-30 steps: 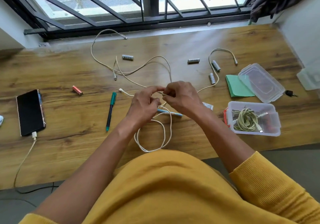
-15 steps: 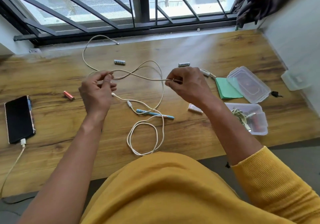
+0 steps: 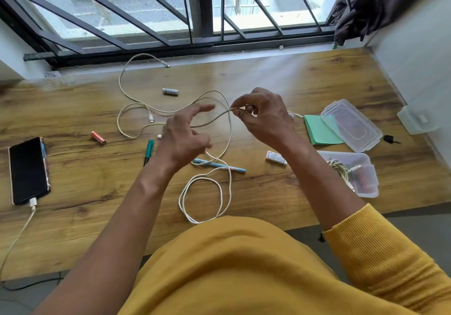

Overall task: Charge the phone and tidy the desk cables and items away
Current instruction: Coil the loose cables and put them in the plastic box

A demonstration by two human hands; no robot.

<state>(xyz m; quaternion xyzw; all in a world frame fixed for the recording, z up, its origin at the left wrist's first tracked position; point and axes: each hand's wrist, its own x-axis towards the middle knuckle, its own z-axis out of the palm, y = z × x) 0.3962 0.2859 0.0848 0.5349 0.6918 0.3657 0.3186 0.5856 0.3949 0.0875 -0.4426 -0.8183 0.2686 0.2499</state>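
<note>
My right hand pinches a white cable above the middle of the wooden desk. The cable hangs down into loose loops near the front edge. My left hand hovers just left of it, blurred, fingers spread, with a stretch of the cable running under it. A second, cream cable snakes towards the window. The black phone lies at the far left with a charging cable plugged into its near end.
A grey battery, an orange battery, a green pen, a blue pen and a small white pack lie loose. At right: green notes, a clear lid, a clear box holding a coiled cable.
My left hand has come back from the left towards the centre and opened its fingers off the cable. My right hand still pinches the cable at about the same spot.
</note>
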